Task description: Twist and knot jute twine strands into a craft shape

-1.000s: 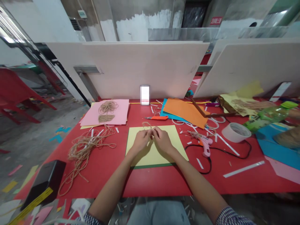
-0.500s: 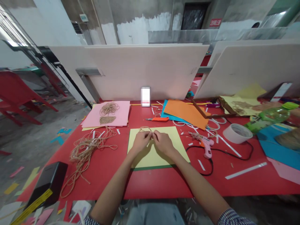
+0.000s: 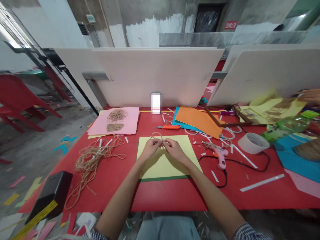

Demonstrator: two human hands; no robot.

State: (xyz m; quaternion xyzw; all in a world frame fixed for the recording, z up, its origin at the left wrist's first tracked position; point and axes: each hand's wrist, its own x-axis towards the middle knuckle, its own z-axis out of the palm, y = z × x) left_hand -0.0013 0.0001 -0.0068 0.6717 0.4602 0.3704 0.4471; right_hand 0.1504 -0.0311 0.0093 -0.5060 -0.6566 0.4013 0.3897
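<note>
Over a yellow paper sheet (image 3: 165, 166), my left hand (image 3: 151, 148) and my right hand (image 3: 174, 149) meet at the fingertips. Both are closed in a pinch on a piece of twine (image 3: 156, 134), which loops up beyond the fingers. The part between the fingertips is mostly hidden. A green edge shows under the yellow sheet. Left of the hands lies a loose tangle of twine (image 3: 93, 158). On pink paper (image 3: 131, 120) behind it rest a twine coil (image 3: 117, 115) and a flat twine bundle (image 3: 115, 127). An orange utility knife (image 3: 171, 127) lies just beyond the yellow sheet.
A pink glue gun (image 3: 220, 156) with a black cord lies to the right, near a tape roll (image 3: 253, 142) and a green bottle (image 3: 287, 125). Orange paper (image 3: 200, 119) lies behind. A black box (image 3: 51, 193) stands front left. Another person's hand (image 3: 310, 95) is at far right.
My fingers have shifted slightly, and the twine loop stands a little higher above them. At far right, the other person's hand has moved up and back, and the yellow paper there is lifted.
</note>
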